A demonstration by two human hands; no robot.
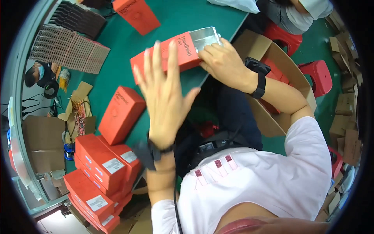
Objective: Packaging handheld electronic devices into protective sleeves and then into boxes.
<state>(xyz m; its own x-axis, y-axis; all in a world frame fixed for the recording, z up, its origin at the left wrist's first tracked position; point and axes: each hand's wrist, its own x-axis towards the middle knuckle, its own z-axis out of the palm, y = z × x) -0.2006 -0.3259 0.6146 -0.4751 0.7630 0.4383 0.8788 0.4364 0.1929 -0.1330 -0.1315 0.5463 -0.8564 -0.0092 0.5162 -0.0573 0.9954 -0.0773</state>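
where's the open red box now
In the head view, the open red box is above centre over the green table, the left hand in front, the right hand at its right end.

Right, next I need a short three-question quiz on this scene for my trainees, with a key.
1. Which hand is at the silvery insert that sticks out of the red box?
2. The left hand is: A) clenched, B) spread open, C) out of view.
3. True or false: the open cardboard carton stands at the left side of the picture.

Key: 1. The right hand. 2. B. 3. False; it stands at the right.
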